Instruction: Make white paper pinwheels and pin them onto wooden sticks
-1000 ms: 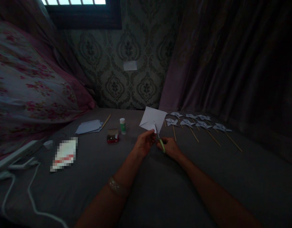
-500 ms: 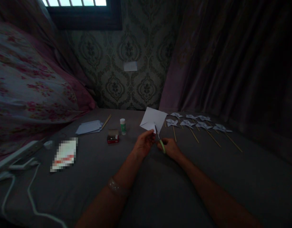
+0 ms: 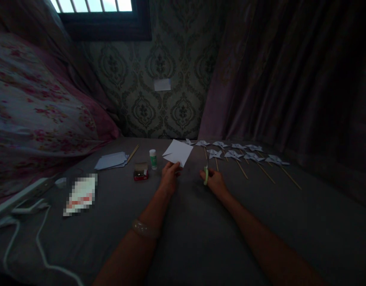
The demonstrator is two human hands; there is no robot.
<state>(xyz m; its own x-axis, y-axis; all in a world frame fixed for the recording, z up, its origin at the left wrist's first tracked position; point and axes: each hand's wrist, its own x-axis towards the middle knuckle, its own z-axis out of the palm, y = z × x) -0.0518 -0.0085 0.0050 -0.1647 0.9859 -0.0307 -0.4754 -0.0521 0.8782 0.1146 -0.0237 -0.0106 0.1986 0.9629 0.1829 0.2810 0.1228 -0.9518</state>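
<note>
Between the thumb and fingers of my left hand [image 3: 171, 175] is a square sheet of white paper [image 3: 179, 151], held by its near corner. A cut slit shows at its left side. My right hand [image 3: 215, 180] grips a pair of scissors [image 3: 206, 176] by the green handles, blades pointing up and away from me. The scissors are apart from the paper. Beyond both hands lie several white paper pinwheels [image 3: 253, 157] on thin wooden sticks, in rows. Left of the paper a glue stick [image 3: 153, 160] with a white cap stands upright.
An open small red box [image 3: 140, 173] sits near the glue stick. Farther left are a stack of white paper [image 3: 111, 160] and thin sticks [image 3: 133, 153]. A power strip [image 3: 36, 190] with a white cable [image 3: 41, 250] lies at the left edge, beside a blurred packet [image 3: 80, 194].
My left hand has moved left with the paper, away from the scissors. The scissors have come out of the paper and turned more upright in my right hand.
</note>
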